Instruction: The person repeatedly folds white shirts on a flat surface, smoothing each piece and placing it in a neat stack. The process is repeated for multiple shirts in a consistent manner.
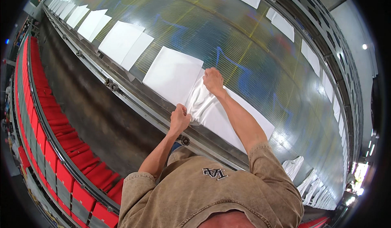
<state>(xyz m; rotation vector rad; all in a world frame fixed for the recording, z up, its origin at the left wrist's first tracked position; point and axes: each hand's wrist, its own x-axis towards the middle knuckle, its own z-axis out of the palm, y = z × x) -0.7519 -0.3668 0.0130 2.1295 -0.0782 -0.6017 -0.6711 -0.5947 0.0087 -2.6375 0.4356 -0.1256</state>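
A white fabric piece (244,118) lies across the long table near me, its left end bunched into folds. Pinched at the table's near edge, my left hand (179,117) has closed fingers on that bunched end. Farther in, my right hand (213,80) grips the other corner of the same end, its fingers closed. Just left of both hands, a smooth white panel (173,71) lies flat, and the crumpled cloth runs along its right side. The fingertips of both hands are partly hidden.
The long table (220,37) has a shiny surface stained yellow and blue, with a metal rail (126,102) along its near side. More white panels (126,41) line it to the left, others the far edge. Crumpled white pieces (293,167) hang at right. Red pieces (77,146) fill a rack behind the aisle.
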